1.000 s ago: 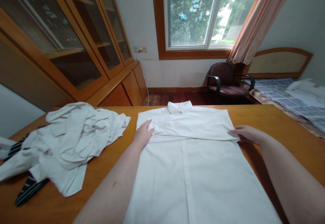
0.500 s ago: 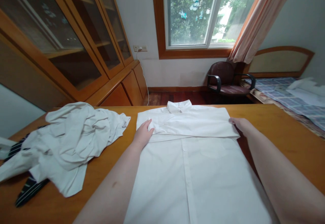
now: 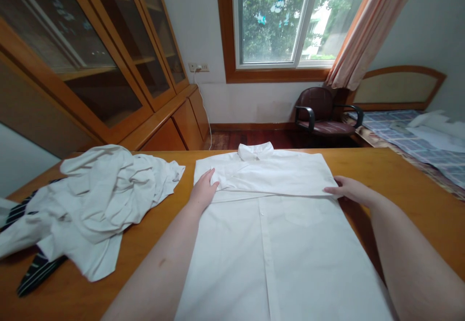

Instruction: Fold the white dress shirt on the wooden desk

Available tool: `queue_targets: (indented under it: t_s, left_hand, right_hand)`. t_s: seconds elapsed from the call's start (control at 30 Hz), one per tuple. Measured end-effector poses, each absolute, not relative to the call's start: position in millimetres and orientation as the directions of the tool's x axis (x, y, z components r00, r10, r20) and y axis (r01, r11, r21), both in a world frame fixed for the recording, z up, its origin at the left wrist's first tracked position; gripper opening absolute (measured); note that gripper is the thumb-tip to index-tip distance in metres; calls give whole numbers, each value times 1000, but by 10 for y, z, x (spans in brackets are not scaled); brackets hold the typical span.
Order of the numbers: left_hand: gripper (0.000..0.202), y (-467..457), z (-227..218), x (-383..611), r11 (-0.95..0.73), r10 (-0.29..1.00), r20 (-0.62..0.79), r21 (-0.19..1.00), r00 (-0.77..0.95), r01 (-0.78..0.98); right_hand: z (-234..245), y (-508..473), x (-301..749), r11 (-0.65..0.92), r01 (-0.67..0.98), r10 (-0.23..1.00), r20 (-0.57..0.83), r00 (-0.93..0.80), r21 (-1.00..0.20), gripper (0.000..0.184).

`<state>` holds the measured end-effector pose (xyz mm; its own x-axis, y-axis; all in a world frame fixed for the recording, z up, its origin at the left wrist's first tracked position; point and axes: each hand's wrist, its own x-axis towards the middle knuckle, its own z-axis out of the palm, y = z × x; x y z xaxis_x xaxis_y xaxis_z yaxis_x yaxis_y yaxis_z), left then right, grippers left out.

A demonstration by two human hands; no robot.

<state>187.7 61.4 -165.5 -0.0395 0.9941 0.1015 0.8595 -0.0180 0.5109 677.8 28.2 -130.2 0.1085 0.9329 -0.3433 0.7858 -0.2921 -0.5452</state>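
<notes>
A white button-up shirt lies front up, its collar at the far end and its sleeves folded flat across the chest. My left hand rests on the shirt's left edge, by the end of the folded sleeve, with thumb and fingers apart. At the opposite edge, my right hand pinches the lower corner of the folded sleeve layer, thumb and fingertips at the cloth. Some of the right fingers are hidden under the fabric.
On the left of the wooden table lies a crumpled heap of white cloth, over a dark striped piece. Beyond the table are a glass-fronted cabinet, a brown armchair and a bed.
My right hand has shifted from the upper part of the sleeve fold down to its lower corner, and its fingers have spread around the edge. My left hand stays in place on the shirt.
</notes>
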Motion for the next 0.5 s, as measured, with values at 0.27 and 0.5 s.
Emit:
queue_targets:
  t_s: [0.27, 0.5]
  left_hand:
    - [54, 671, -1654, 1837, 8, 991, 109, 542, -80, 840]
    - [46, 845, -1651, 1722, 89, 978, 16, 871, -209, 483]
  right_hand:
    - [-1418, 339, 6773, -198, 909, 952, -291, 90, -367, 29]
    - [-1532, 494, 6632, -314, 925, 939, -212, 270, -214, 27]
